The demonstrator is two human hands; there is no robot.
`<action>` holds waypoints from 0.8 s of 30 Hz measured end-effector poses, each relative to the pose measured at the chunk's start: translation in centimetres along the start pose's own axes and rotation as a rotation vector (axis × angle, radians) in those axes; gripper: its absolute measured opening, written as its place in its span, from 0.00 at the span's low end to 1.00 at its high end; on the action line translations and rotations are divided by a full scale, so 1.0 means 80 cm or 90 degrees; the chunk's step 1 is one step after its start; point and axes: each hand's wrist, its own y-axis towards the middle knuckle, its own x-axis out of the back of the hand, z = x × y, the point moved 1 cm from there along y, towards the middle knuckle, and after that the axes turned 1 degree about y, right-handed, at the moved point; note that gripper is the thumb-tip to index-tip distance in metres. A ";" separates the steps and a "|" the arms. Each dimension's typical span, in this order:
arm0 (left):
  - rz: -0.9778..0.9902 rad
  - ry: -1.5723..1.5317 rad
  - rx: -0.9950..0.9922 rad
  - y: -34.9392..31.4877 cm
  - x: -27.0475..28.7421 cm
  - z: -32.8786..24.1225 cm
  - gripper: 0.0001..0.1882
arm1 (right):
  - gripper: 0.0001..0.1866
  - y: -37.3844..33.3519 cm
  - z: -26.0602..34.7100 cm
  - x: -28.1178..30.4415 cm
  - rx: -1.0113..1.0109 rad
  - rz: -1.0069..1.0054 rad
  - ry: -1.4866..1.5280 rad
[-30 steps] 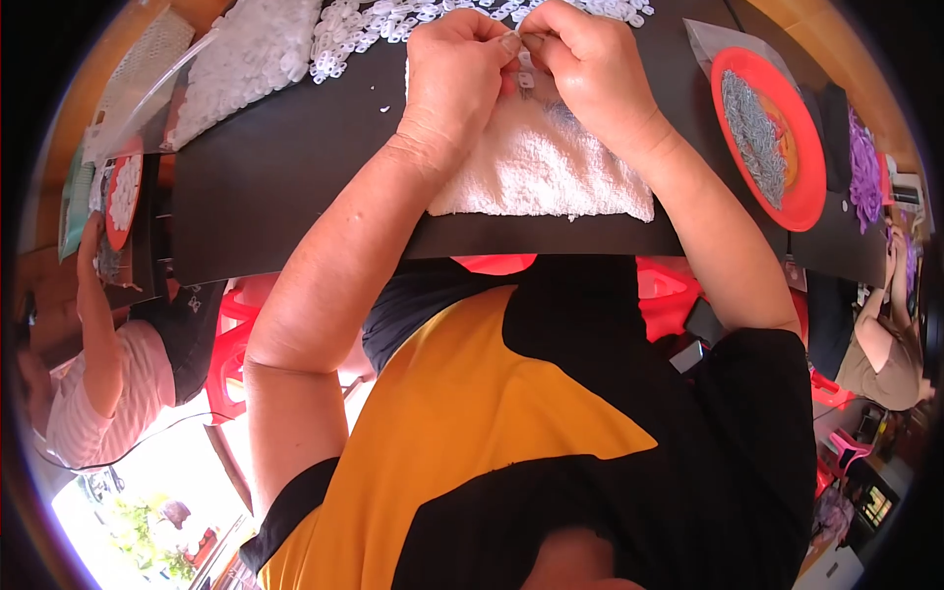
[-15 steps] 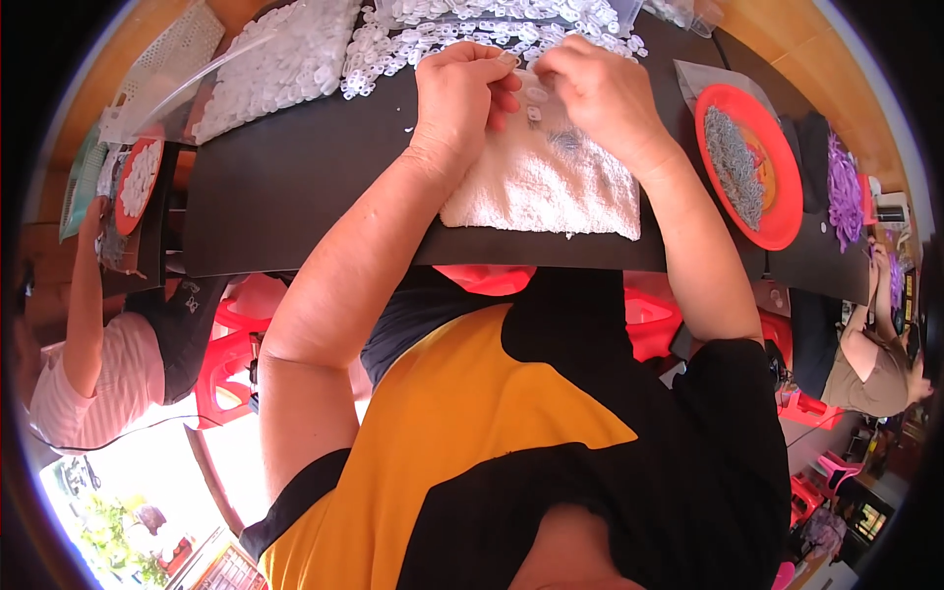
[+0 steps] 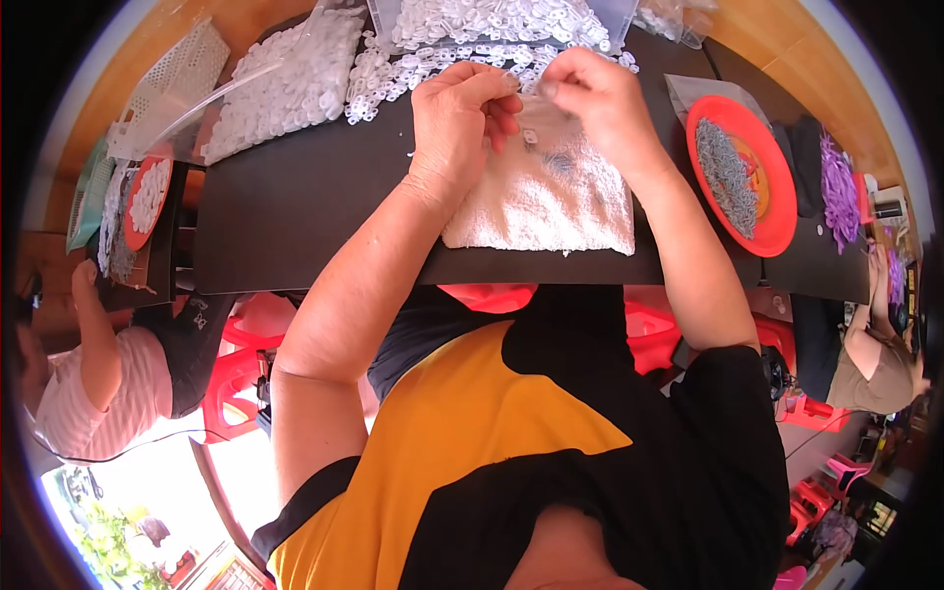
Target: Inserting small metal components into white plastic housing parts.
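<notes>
My left hand (image 3: 464,113) is closed in a pinch above the far left part of a white towel (image 3: 551,211). Whatever lies between its fingertips is too small to make out. To its right, my right hand (image 3: 597,98) has thumb and forefinger drawn together, a little apart from the left fingertips; motion blurs them and hides any small part there. A small white plastic piece (image 3: 531,136) with holes rests on the towel between the hands. Nearer me on the cloth lies a little heap of thin grey screw-like parts (image 3: 558,160).
Loose white plastic pieces (image 3: 433,67) spread beyond my hands, before a clear bin (image 3: 630,22) full of them. A clear bag (image 3: 285,93) of such pieces lies left. Right stands a red bowl (image 3: 782,192) of grey parts. Co-workers sit at left (image 3: 103,383) and right (image 3: 870,369).
The whole view has shifted, so the table sits slightly lower. Both my hands stay over the towel's far end, fingers still pinched. The left co-worker's hand has drawn back from their red bowl.
</notes>
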 end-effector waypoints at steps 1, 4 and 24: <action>0.002 -0.006 -0.003 -0.001 0.000 -0.001 0.05 | 0.03 0.002 0.002 0.001 -0.038 -0.028 0.154; 0.002 0.034 -0.021 -0.006 -0.003 -0.004 0.05 | 0.03 -0.003 0.020 0.000 -0.078 -0.039 0.241; 0.016 0.124 -0.068 -0.010 -0.005 -0.004 0.05 | 0.04 -0.012 0.023 -0.009 -0.033 -0.013 0.220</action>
